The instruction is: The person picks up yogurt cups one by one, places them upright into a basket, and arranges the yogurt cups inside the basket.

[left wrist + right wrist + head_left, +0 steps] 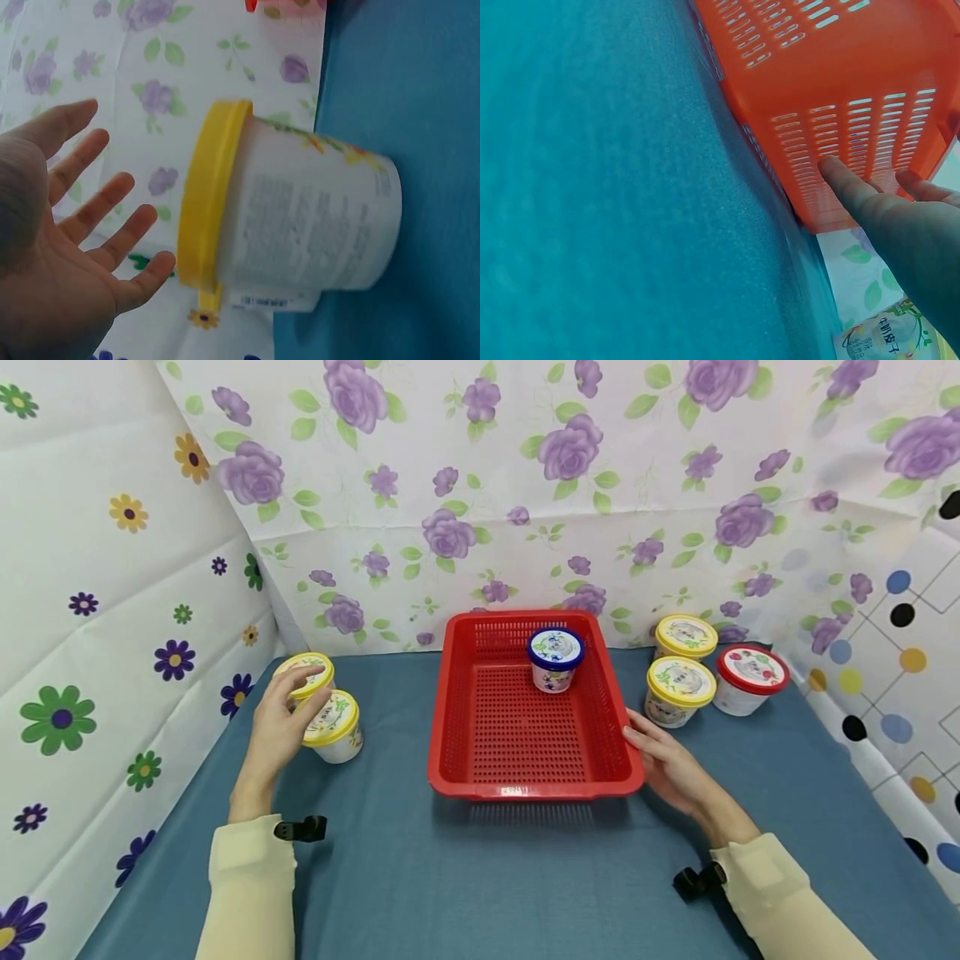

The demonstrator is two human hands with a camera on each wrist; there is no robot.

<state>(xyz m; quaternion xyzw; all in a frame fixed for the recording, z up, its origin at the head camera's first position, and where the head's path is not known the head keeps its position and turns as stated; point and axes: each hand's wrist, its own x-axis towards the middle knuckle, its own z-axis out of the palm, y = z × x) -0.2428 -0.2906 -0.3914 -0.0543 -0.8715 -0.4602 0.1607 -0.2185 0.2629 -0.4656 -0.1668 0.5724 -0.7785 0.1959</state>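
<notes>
In the head view, the left hand (274, 727) spreads above 2 yellow-lidded tubs (339, 742), and the right hand (675, 770) touches with extended fingers a red basket (525, 791) on blue cloth (480, 885), holding 1 blue-lidded tub (553, 678). The left wrist view shows that hand wide, fingertips just beside a yellow lid (208, 199). In the right wrist view, straight fingers rest on the basket's slotted wall (806, 169).

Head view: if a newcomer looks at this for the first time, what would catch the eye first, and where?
First, probably the red basket in the middle of the blue cloth, with a blue-lidded tub toward its far right corner. Then the hands: the right hand at the basket's right side, the left hand near two yellow-lidded tubs at left.
</notes>
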